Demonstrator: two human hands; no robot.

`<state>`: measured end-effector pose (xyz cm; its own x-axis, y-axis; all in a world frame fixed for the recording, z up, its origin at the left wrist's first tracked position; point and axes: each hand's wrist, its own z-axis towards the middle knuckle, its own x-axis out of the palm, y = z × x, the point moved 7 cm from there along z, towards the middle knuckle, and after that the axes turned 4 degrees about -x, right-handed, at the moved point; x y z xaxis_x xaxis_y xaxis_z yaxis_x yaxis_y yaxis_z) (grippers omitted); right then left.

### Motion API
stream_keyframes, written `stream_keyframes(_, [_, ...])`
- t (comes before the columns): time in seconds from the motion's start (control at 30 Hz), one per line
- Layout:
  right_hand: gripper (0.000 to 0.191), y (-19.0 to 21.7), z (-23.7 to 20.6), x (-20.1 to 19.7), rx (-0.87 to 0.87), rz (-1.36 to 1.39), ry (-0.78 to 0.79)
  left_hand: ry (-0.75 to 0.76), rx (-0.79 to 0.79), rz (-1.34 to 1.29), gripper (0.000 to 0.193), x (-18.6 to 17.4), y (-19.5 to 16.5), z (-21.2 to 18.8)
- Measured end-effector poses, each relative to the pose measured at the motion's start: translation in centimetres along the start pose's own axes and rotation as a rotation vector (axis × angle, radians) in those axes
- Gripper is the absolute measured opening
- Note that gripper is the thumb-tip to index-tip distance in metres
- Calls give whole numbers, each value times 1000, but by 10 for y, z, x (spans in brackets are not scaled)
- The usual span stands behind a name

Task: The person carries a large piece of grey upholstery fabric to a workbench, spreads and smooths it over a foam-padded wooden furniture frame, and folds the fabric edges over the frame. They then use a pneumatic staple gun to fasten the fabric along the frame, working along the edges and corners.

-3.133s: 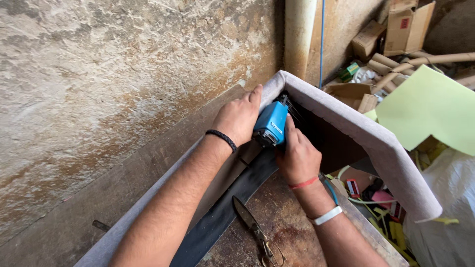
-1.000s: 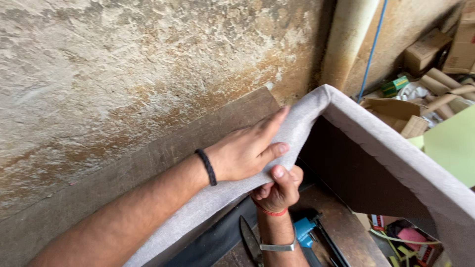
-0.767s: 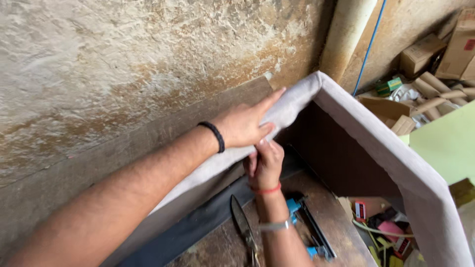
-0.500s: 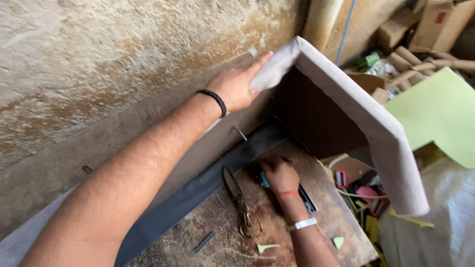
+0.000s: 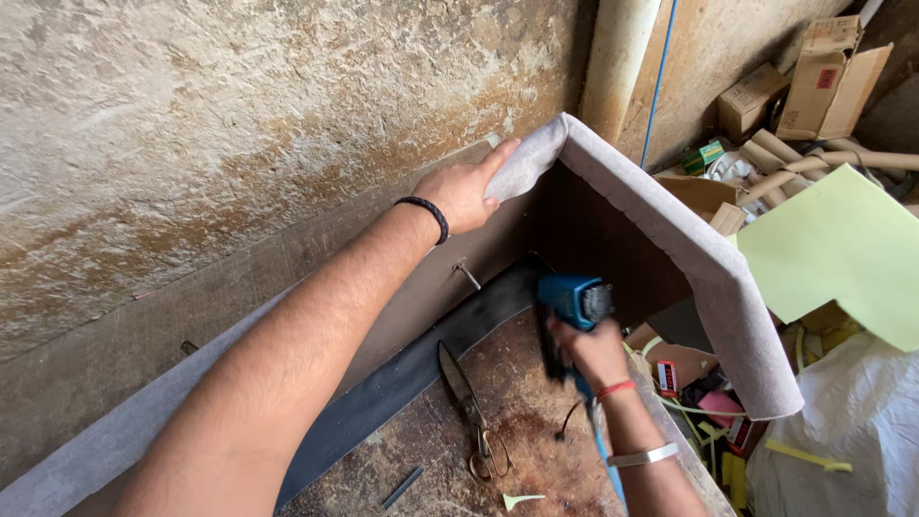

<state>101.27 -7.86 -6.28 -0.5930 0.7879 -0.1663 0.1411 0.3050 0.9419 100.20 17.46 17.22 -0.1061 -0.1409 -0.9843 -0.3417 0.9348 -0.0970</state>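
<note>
right hand (image 5: 595, 354) in closed grip around blue handheld staple gun (image 5: 572, 304), low inside the corner. left hand (image 5: 466, 191) pressed flat on grey fabric-covered panel corner (image 5: 565, 144). long metal scissors (image 5: 466, 402) lay on worn wooden tabletop (image 5: 536, 450) beside.

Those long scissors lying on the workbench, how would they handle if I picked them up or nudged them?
The scissors look like all-metal shears with long blades, so probably stiff and fairly heavy for their size. They lie flat on the rough wooden bench, so a push would likely slide or pivot them, not roll them. Lifted by the handle loops, the blade end would probably droop.
</note>
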Motion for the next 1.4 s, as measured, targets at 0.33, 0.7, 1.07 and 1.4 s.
stream_keyframes(0.33, [13,185,21,-7,-470,308,-116,-138,77,126,89,11,3,-1])
stream_keyframes(0.7, [22,165,9,20,-392,210,-109,-61,70,174,110,13,6,-1])
stream_keyframes(1.07, [29,153,-2,36,-427,15,-150,16,221,7,148,2,10,-13])
stream_keyframes(1.4, [64,-33,-28,44,22,-723,83,635,-432,-1115,96,63,212,-149])
